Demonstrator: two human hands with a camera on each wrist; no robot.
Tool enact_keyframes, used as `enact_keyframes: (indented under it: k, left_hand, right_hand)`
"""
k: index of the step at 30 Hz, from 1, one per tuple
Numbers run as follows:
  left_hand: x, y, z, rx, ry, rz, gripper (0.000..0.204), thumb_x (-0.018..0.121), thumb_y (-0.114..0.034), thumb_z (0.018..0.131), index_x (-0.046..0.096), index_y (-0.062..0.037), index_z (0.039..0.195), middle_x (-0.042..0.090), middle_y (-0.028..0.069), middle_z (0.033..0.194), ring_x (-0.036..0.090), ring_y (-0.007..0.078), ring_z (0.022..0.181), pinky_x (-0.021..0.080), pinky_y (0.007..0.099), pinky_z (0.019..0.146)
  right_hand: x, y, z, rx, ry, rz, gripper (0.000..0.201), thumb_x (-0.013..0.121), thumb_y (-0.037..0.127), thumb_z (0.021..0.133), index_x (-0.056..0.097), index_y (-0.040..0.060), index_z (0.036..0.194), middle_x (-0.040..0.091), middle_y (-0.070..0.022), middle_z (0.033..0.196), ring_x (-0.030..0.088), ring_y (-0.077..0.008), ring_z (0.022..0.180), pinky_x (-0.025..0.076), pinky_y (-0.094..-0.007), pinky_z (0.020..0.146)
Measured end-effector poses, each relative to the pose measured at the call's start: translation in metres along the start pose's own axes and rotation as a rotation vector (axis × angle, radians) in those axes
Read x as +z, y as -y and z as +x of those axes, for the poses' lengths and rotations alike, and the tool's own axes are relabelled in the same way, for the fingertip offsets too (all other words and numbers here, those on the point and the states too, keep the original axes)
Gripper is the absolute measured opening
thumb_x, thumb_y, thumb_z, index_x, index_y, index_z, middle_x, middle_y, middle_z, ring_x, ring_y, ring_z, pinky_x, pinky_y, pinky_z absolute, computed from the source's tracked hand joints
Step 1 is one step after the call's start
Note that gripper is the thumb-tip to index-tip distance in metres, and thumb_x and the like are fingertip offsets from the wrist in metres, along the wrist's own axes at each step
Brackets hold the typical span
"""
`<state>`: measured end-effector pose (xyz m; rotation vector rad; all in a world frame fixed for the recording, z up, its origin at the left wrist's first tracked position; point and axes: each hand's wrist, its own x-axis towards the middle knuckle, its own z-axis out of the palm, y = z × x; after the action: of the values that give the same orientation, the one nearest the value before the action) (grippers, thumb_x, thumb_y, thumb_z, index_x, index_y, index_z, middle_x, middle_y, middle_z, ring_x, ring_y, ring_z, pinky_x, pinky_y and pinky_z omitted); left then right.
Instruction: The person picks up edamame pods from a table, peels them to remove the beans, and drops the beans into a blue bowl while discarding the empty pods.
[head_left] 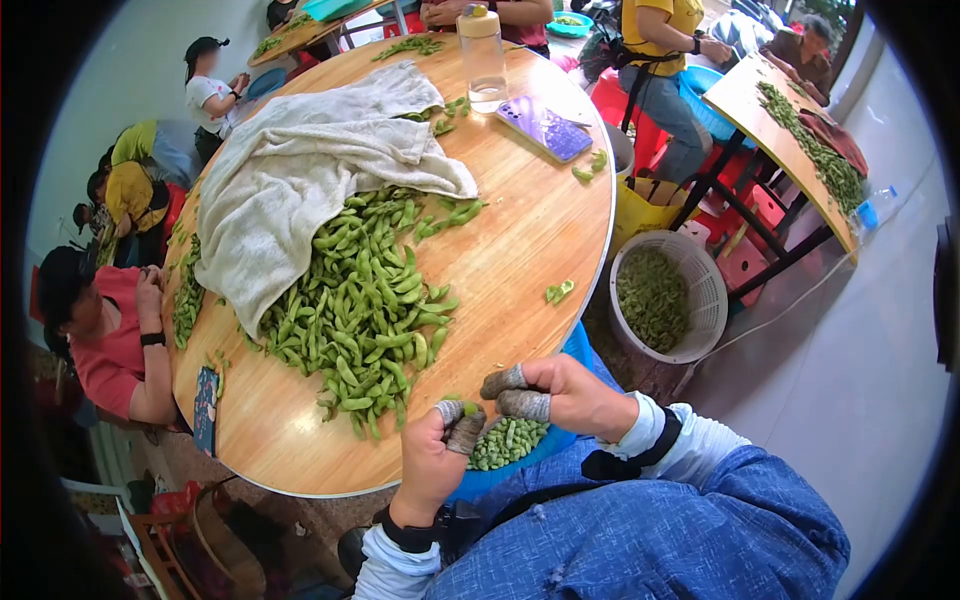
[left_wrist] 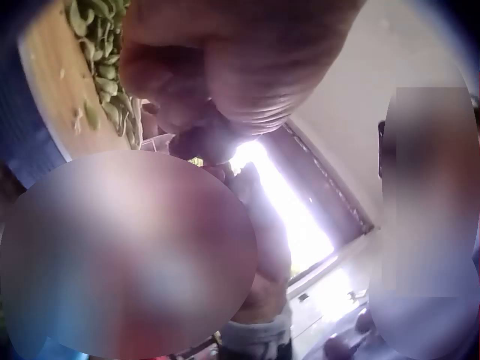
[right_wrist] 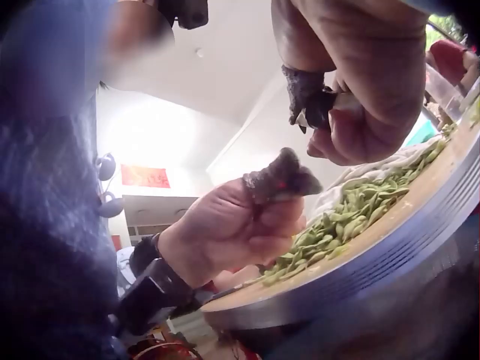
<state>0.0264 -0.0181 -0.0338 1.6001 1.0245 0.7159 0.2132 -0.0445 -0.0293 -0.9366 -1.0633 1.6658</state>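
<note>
A small green bean pod (head_left: 468, 409) sits pinched in the left hand (head_left: 432, 462), just over the bowl of shelled beans (head_left: 506, 442) at the near edge of the round worktop (head_left: 520, 250). The right hand (head_left: 560, 392) is close beside it, its covered fingers (head_left: 522, 404) curled, but I cannot tell if they hold anything. This looks like the shelling step. Next, the pod needs a squeeze so the beans drop into the bowl. The big pile of pods (head_left: 365, 300) waits under a towel (head_left: 300, 170).
</note>
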Motion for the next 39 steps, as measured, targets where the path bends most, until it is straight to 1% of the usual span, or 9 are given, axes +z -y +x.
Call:
enact_keyframes:
  k: [4,7,10,13,16,22,31,34,39]
  left_hand:
    - [-0.003,0.0,0.003,0.303,-0.015,0.51,0.013,0.06,-0.003,0.069,0.056,0.0022,0.081,0.057,0.0167,0.067,0.057,0.0286,0.061,0.044,0.0338,0.053]
    - [0.0,0.001,0.004,0.31,-0.029,0.588,0.018,0.062,-0.004,0.064,0.056,0.0025,0.081,0.057,0.0201,0.069,0.055,0.0373,0.065,0.044,0.0364,0.056]
    - [0.003,0.002,0.003,0.187,-0.026,0.414,0.017,0.061,-0.005,0.066,0.056,0.0022,0.082,0.057,0.019,0.068,0.057,0.0315,0.063,0.044,0.034,0.055]
    - [0.0,0.012,0.001,0.054,0.076,0.156,0.014,0.057,-0.004,0.074,0.055,0.002,0.087,0.059,0.0125,0.07,0.058,0.0219,0.062,0.044,0.0302,0.056]
    - [-0.005,-0.004,-0.001,-0.225,0.119,-0.263,0.011,0.049,-0.004,0.082,0.053,0.0,0.092,0.056,0.0039,0.07,0.051,0.0117,0.059,0.04,0.0239,0.052]
    - [-0.011,0.0,0.002,-0.479,0.159,-0.714,0.008,0.048,-0.004,0.084,0.051,-0.0038,0.091,0.049,0.0012,0.065,0.04,0.006,0.053,0.029,0.017,0.045]
    - [-0.009,0.004,-0.003,-0.438,0.136,-0.916,0.012,0.054,-0.006,0.081,0.05,-0.0037,0.092,0.054,0.0063,0.067,0.046,0.0089,0.052,0.032,0.019,0.043]
    - [-0.006,0.01,-0.004,-0.333,0.034,-0.894,0.013,0.056,-0.007,0.081,0.05,-0.0038,0.092,0.055,0.0061,0.068,0.047,0.0089,0.053,0.033,0.0184,0.043]
    - [0.0,0.0,-0.005,-0.342,-0.032,-0.669,0.013,0.057,-0.005,0.08,0.05,-0.0036,0.092,0.055,0.0031,0.068,0.05,0.007,0.056,0.036,0.017,0.045]
  right_hand:
    - [0.012,-0.002,0.005,-0.059,0.019,-0.07,0.018,0.053,0.005,0.083,0.055,-0.0053,0.098,0.061,-0.0062,0.09,0.054,-0.0103,0.084,0.044,-0.0253,0.076]
    - [0.009,-0.009,0.006,-0.114,-0.004,-0.208,0.017,0.054,0.003,0.081,0.056,-0.0044,0.096,0.062,-0.0076,0.084,0.055,-0.0106,0.079,0.045,-0.0258,0.072]
    - [0.004,-0.013,0.008,-0.156,-0.006,-0.307,0.016,0.055,0.002,0.078,0.057,-0.0035,0.094,0.062,-0.0094,0.081,0.055,-0.0111,0.076,0.046,-0.0267,0.069]
    - [0.003,-0.009,0.007,-0.171,-0.013,-0.355,0.016,0.056,0.001,0.077,0.058,-0.0028,0.092,0.062,-0.0103,0.08,0.056,-0.0119,0.075,0.046,-0.0272,0.069]
    - [0.003,-0.006,0.007,-0.176,-0.008,-0.368,0.016,0.056,0.0,0.077,0.058,-0.0031,0.092,0.063,-0.0105,0.081,0.057,-0.0122,0.076,0.046,-0.0272,0.07]
    - [0.008,-0.002,0.01,-0.189,0.035,-0.277,0.018,0.058,0.004,0.079,0.057,-0.0035,0.095,0.063,-0.0104,0.084,0.057,-0.0117,0.077,0.047,-0.0261,0.069]
    - [0.009,-0.01,0.012,-0.075,-0.054,-0.275,0.02,0.059,0.01,0.082,0.057,-0.0031,0.097,0.062,-0.0042,0.086,0.055,-0.0082,0.08,0.045,-0.0244,0.072]
    - [0.008,-0.008,0.01,-0.069,-0.014,-0.244,0.02,0.057,0.01,0.083,0.056,-0.0036,0.097,0.061,-0.0034,0.087,0.054,-0.0077,0.082,0.045,-0.0242,0.073]
    - [0.01,-0.013,0.01,-0.016,-0.025,-0.147,0.017,0.056,0.009,0.083,0.058,-0.004,0.093,0.061,-0.0038,0.082,0.053,-0.0071,0.077,0.044,-0.0239,0.069]
